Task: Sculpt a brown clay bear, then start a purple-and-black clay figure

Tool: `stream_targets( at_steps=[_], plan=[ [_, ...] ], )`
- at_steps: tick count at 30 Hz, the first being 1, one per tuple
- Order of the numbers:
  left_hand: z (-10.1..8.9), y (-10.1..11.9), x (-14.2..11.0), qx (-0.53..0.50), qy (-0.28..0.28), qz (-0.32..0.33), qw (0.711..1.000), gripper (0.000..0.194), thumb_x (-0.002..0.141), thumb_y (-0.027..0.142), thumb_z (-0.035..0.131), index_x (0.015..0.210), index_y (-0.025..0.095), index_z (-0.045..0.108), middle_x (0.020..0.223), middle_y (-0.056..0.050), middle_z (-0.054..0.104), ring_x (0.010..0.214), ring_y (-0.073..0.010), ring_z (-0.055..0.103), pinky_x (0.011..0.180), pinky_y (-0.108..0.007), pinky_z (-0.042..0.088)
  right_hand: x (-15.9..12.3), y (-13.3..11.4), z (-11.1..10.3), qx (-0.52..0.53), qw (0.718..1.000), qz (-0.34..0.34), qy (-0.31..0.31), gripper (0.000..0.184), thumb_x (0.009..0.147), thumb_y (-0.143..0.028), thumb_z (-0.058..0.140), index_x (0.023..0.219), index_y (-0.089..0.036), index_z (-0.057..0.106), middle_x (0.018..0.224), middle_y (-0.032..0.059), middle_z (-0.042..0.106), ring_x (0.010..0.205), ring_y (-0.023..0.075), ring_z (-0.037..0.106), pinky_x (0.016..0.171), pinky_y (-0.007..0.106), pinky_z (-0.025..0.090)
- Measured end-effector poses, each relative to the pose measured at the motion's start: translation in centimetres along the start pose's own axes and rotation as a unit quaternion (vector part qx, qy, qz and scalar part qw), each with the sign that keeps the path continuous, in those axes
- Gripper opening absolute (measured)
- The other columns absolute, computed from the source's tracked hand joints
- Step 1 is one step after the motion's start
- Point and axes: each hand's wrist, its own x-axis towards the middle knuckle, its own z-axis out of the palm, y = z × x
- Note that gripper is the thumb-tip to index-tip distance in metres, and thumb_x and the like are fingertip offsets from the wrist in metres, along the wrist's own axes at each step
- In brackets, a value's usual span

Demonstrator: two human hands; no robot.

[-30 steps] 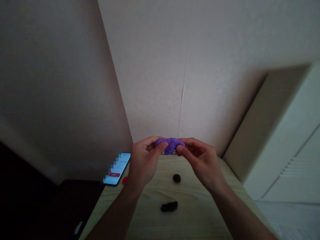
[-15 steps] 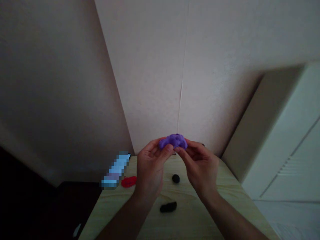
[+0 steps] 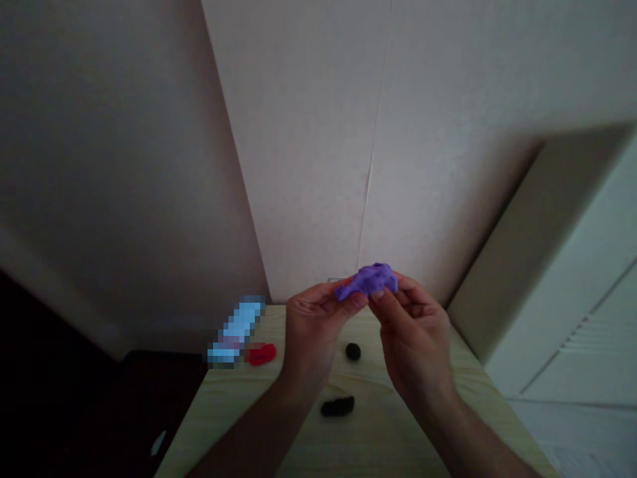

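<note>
A lump of purple modelling clay (image 3: 371, 279) is held up above the far part of the table, pinched by both hands. My left hand (image 3: 318, 325) grips its left end between thumb and fingers. On the right end, my right hand (image 3: 418, 325) presses with its thumb, the fingers behind. Below the hands, a small round black lump (image 3: 353, 352) lies on the table. Nearer to me is a longer black lump (image 3: 338, 406). A flat red piece (image 3: 262, 354) lies left of my left wrist.
The light wooden table (image 3: 383, 431) meets a pale wall (image 3: 308, 166) at its far edge. A blurred-out bright screen (image 3: 236, 332) is at the table's far left corner. To the right stands a white cabinet (image 3: 572, 318).
Both hands and the purple clay have shifted to the right. The clay's outline has changed, with its left end now thinner and pointing down. The black and red pieces stay on the table.
</note>
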Motion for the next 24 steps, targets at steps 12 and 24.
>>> stream_targets(
  at_steps=[12,24],
  plan=[
    [-0.4,-0.5,-0.4,0.130,-0.015,0.210,0.969,0.023,0.074,0.010,0.091,0.089,0.026,0.085,0.097,0.001,0.071,0.094,-0.0096,0.070,0.087,-0.019,0.059,0.2,-0.6,0.5,0.090,0.986,0.130,-0.044,0.012,0.077,-0.017,0.087,0.087,-0.023,0.082,0.092,-0.0008,0.082,0.086,0.0101,0.077,0.082,0.014,0.063],
    [-0.7,3.1,-1.1,0.412,-0.120,0.362,0.828,0.023,0.084,0.004,0.074,0.104,0.012,0.083,0.107,-0.013,0.080,0.111,-0.0227,0.076,0.099,-0.033,0.062,0.9,-1.4,-1.3,-0.143,0.967,0.019,-0.209,0.053,0.085,-0.040,0.087,0.133,-0.034,0.064,0.103,-0.0025,0.078,0.091,0.0122,0.073,0.087,0.024,0.061]
  ],
)
